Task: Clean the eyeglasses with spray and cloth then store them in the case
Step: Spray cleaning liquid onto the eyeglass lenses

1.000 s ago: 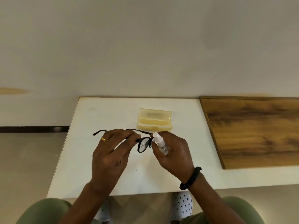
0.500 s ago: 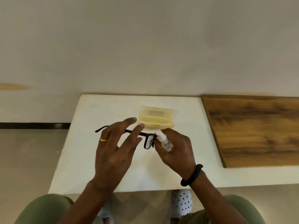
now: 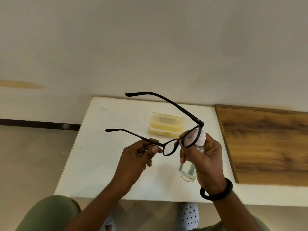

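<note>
Two hands over a white table (image 3: 106, 164): left hand (image 3: 135, 158) pinches black eyeglasses (image 3: 183, 110) by one temple; right hand (image 3: 207, 157) grips a clear spray bottle (image 3: 188, 175) behind one lens.

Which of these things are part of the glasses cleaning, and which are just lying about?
Part of the job: eyeglasses held by the left hand; spray bottle held by the right hand; open yellow case.
Just lying about: wooden board beside the white table.

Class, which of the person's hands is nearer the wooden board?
Right. The right hand, gripping the spray bottle, is just left of the wooden board; the left hand, holding the eyeglasses, is farther left.
</note>
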`<action>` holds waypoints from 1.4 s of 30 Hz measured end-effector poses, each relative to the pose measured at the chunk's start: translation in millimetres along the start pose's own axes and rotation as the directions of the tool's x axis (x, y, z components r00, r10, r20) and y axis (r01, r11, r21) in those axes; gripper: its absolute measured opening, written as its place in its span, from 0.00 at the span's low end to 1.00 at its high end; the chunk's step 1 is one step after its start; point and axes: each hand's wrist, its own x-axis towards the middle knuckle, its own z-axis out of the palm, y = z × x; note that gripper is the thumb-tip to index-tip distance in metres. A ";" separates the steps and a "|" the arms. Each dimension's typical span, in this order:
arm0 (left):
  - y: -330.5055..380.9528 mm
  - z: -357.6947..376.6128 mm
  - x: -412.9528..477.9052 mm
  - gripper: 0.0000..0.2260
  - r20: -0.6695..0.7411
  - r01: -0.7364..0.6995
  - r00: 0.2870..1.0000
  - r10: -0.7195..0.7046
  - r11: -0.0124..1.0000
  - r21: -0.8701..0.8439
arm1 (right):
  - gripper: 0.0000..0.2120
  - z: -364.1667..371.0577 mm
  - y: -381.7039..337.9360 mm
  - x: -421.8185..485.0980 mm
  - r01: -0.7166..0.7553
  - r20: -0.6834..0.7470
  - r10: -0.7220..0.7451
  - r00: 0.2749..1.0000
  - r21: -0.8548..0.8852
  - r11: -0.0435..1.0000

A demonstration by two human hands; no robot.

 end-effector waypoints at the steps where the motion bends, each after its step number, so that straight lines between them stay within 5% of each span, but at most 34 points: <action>1: 0.6 0.1 -0.2 0.10 -0.005 0.005 1.000 -0.006 0.999 -0.047 | 0.10 0.6 -0.7 -0.7 -0.003 0.011 0.003 1.000 0.005 1.000; 7: -1.0 -2.7 0.0 0.09 -0.008 -0.003 1.000 0.002 0.995 -0.099 | 0.08 5.5 -4.6 -2.3 -0.021 0.062 0.020 0.998 0.008 1.000; 13: -0.2 -5.5 2.9 0.10 -0.156 -0.043 0.987 0.030 0.996 -0.081 | 0.01 10.1 1.8 -1.2 -0.064 0.014 0.066 0.998 -0.078 0.995; 20: -5.1 -38.9 19.9 0.06 -0.417 -0.251 0.839 0.349 0.929 0.273 | 0.22 12.3 41.0 -2.8 -0.318 -0.017 0.328 0.945 -0.300 0.900; 26: -9.1 -62.7 26.8 0.08 -0.341 -0.404 0.695 0.633 0.736 0.543 | 0.33 39.2 44.3 -24.3 0.002 0.242 0.145 0.959 -0.518 0.855; 32: -18.1 -53.5 24.7 0.10 -0.256 -0.458 0.726 0.638 0.727 0.512 | 0.30 62.9 30.8 -42.7 0.266 0.418 -0.042 0.908 -0.496 0.826; 42: -21.7 -27.9 16.2 0.12 -0.195 -0.442 0.802 0.565 0.780 0.443 | 0.23 57.2 41.7 -33.3 0.171 0.274 -0.040 0.961 -0.471 0.865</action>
